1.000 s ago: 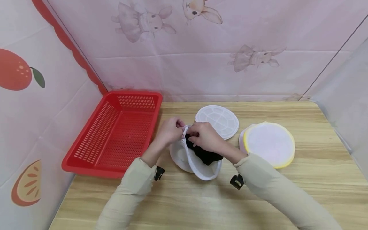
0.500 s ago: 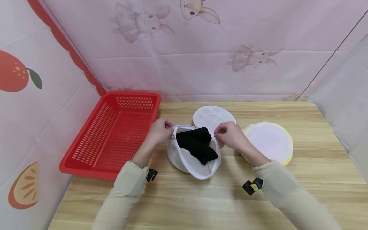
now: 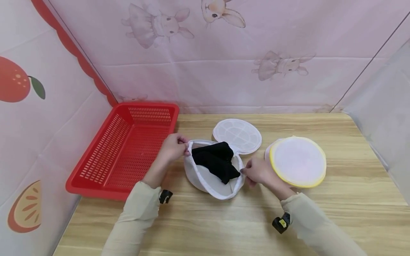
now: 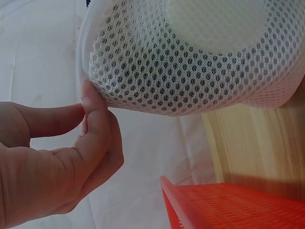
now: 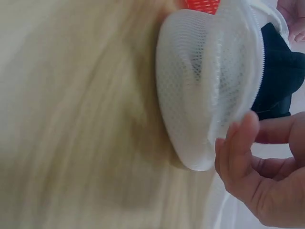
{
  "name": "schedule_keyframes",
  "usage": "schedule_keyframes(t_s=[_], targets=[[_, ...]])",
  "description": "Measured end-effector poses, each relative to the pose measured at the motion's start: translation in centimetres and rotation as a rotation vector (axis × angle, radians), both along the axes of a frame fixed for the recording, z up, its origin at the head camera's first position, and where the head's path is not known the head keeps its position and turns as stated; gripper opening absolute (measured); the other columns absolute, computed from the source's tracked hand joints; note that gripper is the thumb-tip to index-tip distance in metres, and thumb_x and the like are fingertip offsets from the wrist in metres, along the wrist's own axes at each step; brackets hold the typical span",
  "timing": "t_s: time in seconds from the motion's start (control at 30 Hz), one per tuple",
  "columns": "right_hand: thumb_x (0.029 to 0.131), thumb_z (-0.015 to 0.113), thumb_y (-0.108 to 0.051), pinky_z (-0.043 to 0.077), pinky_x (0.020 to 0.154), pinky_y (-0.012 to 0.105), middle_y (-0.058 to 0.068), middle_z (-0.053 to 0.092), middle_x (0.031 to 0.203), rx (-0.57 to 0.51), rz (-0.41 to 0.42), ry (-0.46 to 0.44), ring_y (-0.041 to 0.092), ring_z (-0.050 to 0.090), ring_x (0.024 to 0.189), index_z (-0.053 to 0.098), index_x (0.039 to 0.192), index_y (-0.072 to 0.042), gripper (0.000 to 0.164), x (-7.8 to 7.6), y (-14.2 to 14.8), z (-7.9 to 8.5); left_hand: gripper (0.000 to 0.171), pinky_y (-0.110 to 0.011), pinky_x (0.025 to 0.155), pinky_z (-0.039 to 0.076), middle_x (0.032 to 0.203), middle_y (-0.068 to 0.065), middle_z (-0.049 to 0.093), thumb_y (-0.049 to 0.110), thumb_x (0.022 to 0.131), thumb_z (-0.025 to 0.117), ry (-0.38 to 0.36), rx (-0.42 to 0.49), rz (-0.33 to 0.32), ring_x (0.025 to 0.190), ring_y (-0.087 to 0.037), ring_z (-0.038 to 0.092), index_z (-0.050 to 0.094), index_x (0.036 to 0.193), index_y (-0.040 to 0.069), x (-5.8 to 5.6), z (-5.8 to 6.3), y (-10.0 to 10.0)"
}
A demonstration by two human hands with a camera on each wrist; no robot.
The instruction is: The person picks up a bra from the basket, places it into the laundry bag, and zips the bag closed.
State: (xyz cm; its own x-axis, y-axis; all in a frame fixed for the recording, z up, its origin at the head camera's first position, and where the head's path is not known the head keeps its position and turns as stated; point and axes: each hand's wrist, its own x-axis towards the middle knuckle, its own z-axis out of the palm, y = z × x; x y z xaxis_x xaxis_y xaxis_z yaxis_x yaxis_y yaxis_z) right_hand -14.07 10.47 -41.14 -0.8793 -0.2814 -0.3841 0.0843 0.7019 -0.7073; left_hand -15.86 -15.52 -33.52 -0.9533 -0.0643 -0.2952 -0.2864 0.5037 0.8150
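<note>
A white mesh laundry bag (image 3: 193, 173) with a zippered rim stands gaping in the middle of the table. Inside it lies folded black cloth (image 3: 214, 161), also seen past the rim in the right wrist view. My left hand (image 3: 171, 146) pinches the rim on the left side between thumb and forefinger; the left wrist view shows the mesh wall (image 4: 157, 76) stretching from those fingertips. On the right side, thumb and forefinger of my right hand (image 3: 257, 170) pinch the zippered edge. Behind the opening, the round white mesh lid (image 3: 237, 136) lies folded back.
A red plastic basket (image 3: 123, 195) with slotted sides stands at the left, close beside my left forearm. Right of the bag, near my right wrist, is a flat round white piece with a yellow rim (image 3: 298, 161). A printed cloth wall (image 3: 224, 89) closes off the back.
My right hand has left the black cloth and moved right, then down along the rim. My left hand has shifted left with its edge, spreading the bag's mouth wider.
</note>
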Motion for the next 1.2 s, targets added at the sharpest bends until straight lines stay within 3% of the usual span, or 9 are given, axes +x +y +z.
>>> schedule_keyframes(t_s=[0.13, 0.3, 0.4, 0.57, 0.77, 0.93, 1.07, 1.2], targets=[[0.084, 0.055, -0.003, 0.049, 0.043, 0.029, 0.006, 0.054, 0.048, -0.106, -0.043, -0.086, 0.011, 0.051, 0.038, 0.056, 0.067, 0.005, 0.019, 0.3, -0.2, -0.2, 0.012, -0.027, 0.066, 0.054, 0.083, -0.015, 0.052, -0.002, 0.089, 0.051, -0.021, 0.023, 0.018, 0.063, -0.014, 0.056, 0.054, 0.099, -0.008, 0.1, -0.1, -0.3], [0.079, 0.051, 0.005, 0.05, 0.043, 0.032, 0.005, 0.051, 0.048, -0.198, -0.11, -0.079, 0.011, 0.05, 0.037, 0.053, 0.065, 0.003, 0.014, 0.2, -0.4, 0.0, 0.012, -0.024, 0.063, 0.053, 0.085, -0.016, 0.051, -0.002, 0.09, 0.05, -0.037, 0.056, 0.028, 0.064, -0.015, 0.056, 0.053, 0.1, -0.008, 0.2, -0.2, -0.6], [0.08, 0.048, 0.005, 0.051, 0.043, 0.034, 0.005, 0.051, 0.048, -0.221, -0.132, 0.006, 0.01, 0.051, 0.037, 0.054, 0.067, 0.005, 0.014, -0.2, -0.4, 0.7, 0.012, -0.025, 0.064, 0.053, 0.086, -0.016, 0.051, -0.003, 0.09, 0.05, -0.036, 0.071, 0.031, 0.066, -0.015, 0.055, 0.053, 0.1, -0.008, 0.2, -0.2, -0.6], [0.083, 0.049, 0.004, 0.048, 0.041, 0.028, 0.009, 0.055, 0.053, -0.167, -0.118, 0.177, 0.013, 0.053, 0.041, 0.058, 0.073, 0.007, 0.014, -1.3, 0.0, 2.7, 0.012, -0.029, 0.07, 0.054, 0.09, -0.017, 0.051, -0.002, 0.091, 0.049, -0.025, 0.072, 0.049, 0.068, -0.016, 0.056, 0.053, 0.101, -0.007, 0.3, -0.1, -0.7], [0.086, 0.053, 0.002, 0.046, 0.041, 0.023, 0.01, 0.057, 0.065, -0.111, -0.106, 0.259, 0.015, 0.055, 0.047, 0.06, 0.081, 0.007, 0.01, -2.5, 0.6, 4.9, 0.014, -0.026, 0.068, 0.053, 0.092, -0.018, 0.051, -0.003, 0.091, 0.048, 0.01, 0.117, 0.074, 0.067, -0.016, 0.056, 0.052, 0.103, -0.009, 0.6, 0.4, -0.6], [0.086, 0.055, 0.0, 0.049, 0.048, 0.024, 0.013, 0.061, 0.07, -0.078, -0.102, 0.388, 0.017, 0.059, 0.055, 0.062, 0.08, 0.006, 0.011, -3.3, 1.6, 6.5, 0.015, -0.026, 0.068, 0.054, 0.092, -0.019, 0.051, -0.004, 0.09, 0.049, 0.037, 0.16, 0.082, 0.068, -0.015, 0.056, 0.051, 0.104, -0.01, 0.9, 1.1, -0.5], [0.084, 0.057, 0.001, 0.047, 0.05, 0.026, 0.013, 0.061, 0.067, -0.05, -0.107, 0.52, 0.018, 0.058, 0.055, 0.063, 0.077, 0.006, 0.01, -3.8, 2.4, 7.3, 0.014, -0.027, 0.068, 0.054, 0.093, -0.019, 0.052, -0.004, 0.09, 0.051, 0.04, 0.158, 0.069, 0.071, -0.017, 0.056, 0.052, 0.103, -0.009, 1.2, 1.4, -0.3], [0.08, 0.059, 0.004, 0.046, 0.053, 0.029, 0.012, 0.06, 0.064, -0.02, -0.077, 0.646, 0.021, 0.056, 0.057, 0.063, 0.071, 0.004, 0.009, -4.0, 2.9, 7.2, 0.011, -0.027, 0.067, 0.054, 0.089, -0.017, 0.053, -0.004, 0.089, 0.052, 0.03, 0.137, 0.039, 0.068, -0.015, 0.057, 0.054, 0.098, -0.008, 1.5, 0.9, 0.0]])
